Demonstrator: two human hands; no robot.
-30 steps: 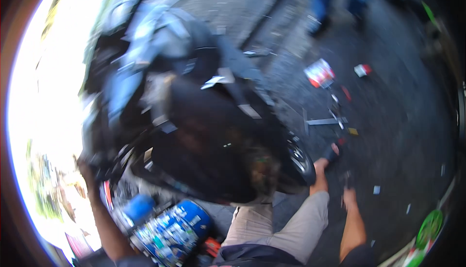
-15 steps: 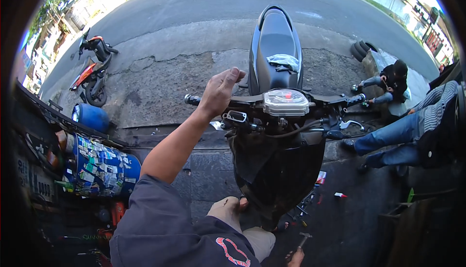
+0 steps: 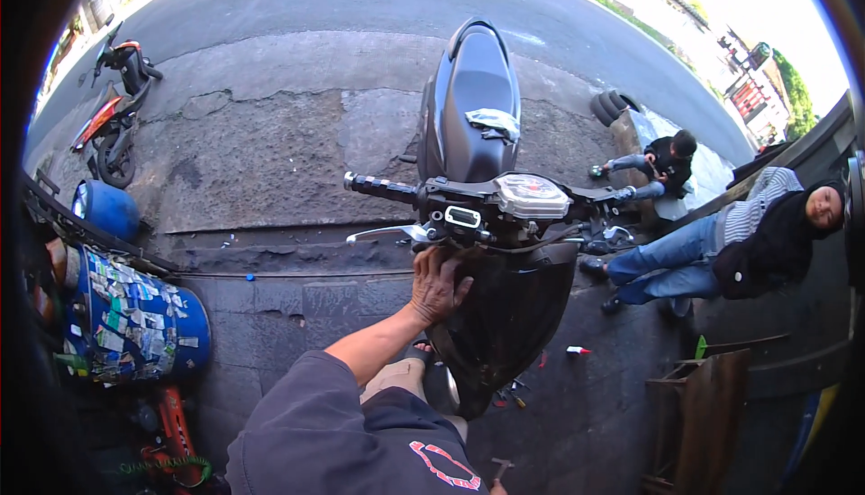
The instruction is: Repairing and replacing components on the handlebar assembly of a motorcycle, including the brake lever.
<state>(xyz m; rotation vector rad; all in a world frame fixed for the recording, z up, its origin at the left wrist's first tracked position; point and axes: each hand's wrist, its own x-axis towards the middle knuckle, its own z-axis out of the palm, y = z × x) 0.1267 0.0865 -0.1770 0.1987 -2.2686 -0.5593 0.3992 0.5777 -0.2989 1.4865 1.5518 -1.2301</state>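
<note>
In front of me stands a black scooter whose handlebar [image 3: 383, 187] is partly bare of covers, with cables and a mirrorless left grip exposed. My left hand [image 3: 439, 286] rests with spread fingers on the upper edge of the dark front panel [image 3: 505, 315], just below the brake lever [image 3: 383, 233] and the brake fluid reservoir [image 3: 462, 217]. Right of these is the clear-topped instrument cluster [image 3: 532, 196]. At the lower edge my right hand [image 3: 497, 489] barely shows, closed around a hammer [image 3: 502, 468]; most of its handle is hidden.
A person [image 3: 671, 243] stands at the right; another person [image 3: 669, 162] sits beyond. A sticker-covered blue drum [image 3: 194, 328] and a smaller blue barrel [image 3: 110, 209] are at left. Several tools [image 3: 514, 394] and a white bottle [image 3: 578, 350] lie on the floor. A cloth [image 3: 494, 121] lies on the seat.
My left hand has come down from above the left grip onto the front panel, its fingers now spread. The right hand with the hammer is lower in view. The view has shifted.
</note>
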